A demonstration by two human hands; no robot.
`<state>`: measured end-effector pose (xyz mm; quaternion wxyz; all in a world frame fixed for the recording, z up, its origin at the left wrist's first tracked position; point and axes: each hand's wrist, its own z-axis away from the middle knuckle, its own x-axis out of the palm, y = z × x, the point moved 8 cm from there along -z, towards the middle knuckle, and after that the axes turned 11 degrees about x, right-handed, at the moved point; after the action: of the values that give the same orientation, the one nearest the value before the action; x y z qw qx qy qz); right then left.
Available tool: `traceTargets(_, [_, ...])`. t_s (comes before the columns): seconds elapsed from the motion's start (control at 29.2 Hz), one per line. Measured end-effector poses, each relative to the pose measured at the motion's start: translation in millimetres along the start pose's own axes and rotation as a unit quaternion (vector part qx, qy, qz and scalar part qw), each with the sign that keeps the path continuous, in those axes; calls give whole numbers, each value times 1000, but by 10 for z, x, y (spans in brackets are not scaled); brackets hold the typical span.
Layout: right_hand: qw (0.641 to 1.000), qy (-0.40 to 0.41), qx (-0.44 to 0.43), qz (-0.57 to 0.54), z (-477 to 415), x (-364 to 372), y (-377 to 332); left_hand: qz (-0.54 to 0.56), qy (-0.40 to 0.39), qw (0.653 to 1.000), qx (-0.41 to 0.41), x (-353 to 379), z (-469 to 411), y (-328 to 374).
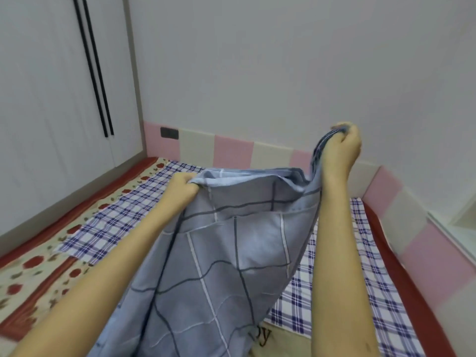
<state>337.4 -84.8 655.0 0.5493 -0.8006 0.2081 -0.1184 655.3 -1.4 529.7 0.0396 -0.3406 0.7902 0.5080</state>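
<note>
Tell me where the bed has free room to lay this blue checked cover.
Free: the plaid sheet left of the left forearm, bordered by the strawberry-print strip; also its right part, between the right forearm and the red edge. Crowded: the middle, where the blue checked cover hangs from the left hand and right hand, and the near cream cloth.

Both bare arms stretch forward. The left grip (184,186) sits lower, fingers curled round the blue checked cover (231,253). The right grip (342,148) is raised higher, wrist bent, pinching it.
</note>
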Motion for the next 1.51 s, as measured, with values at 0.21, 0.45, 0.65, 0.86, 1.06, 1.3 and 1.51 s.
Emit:
traceTargets(0.21, [880, -457, 8, 127, 1367, 465, 398, -8, -26, 999, 34, 413, 239, 331])
traceTargets(0.45, [891, -398, -18, 217, 1723, 463, 901, -18, -67, 994, 79, 747, 532, 552])
traceTargets(0.65, [921, -327, -55, 204, 1689, 243, 913, -20, -48, 994, 96, 781, 766, 552])
traceTargets(0.86, [946, -224, -138, 189, 1674, -3, 694, -140, -56, 987, 62, 826, 1121, 124])
traceTargets(1.06, [981, -136, -68, 122, 1463, -325, 967, -112, -190, 972, 75, 905, 1454, -341])
traceTargets(1.3, [958, -275, -77, -17, 1590, -320, 837, 49, -276, 958, 52, 1222, 1626, -219])
traceTargets(1.51, [962, -258, -69, -60, 1532, -504, 808, 7, -376, 922, 90, 1373, 1513, -67])
